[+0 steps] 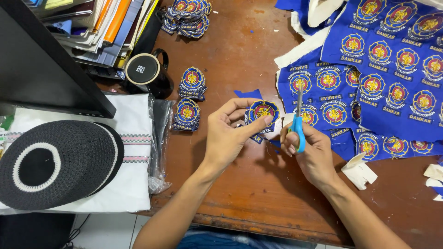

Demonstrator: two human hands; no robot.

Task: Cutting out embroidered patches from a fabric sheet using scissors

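My left hand [228,133] pinches a round embroidered patch [263,110], blue with a red and yellow emblem, between thumb and fingers above the brown wooden table [240,184]. My right hand [310,152] grips scissors with blue handles [297,124], blades pointing up beside the patch's right edge. A blue fabric sheet [383,78] covered with several uncut patches of the same kind spreads over the table's right side, just beyond the scissors.
Stacks of cut patches [187,114] [193,84] [187,16] lie left and far. A black mug [147,71] stands by piled books [106,27]. A black knitted cap [55,161] rests on wrapped white cloth [134,138]. White backing scraps [359,171] lie right.
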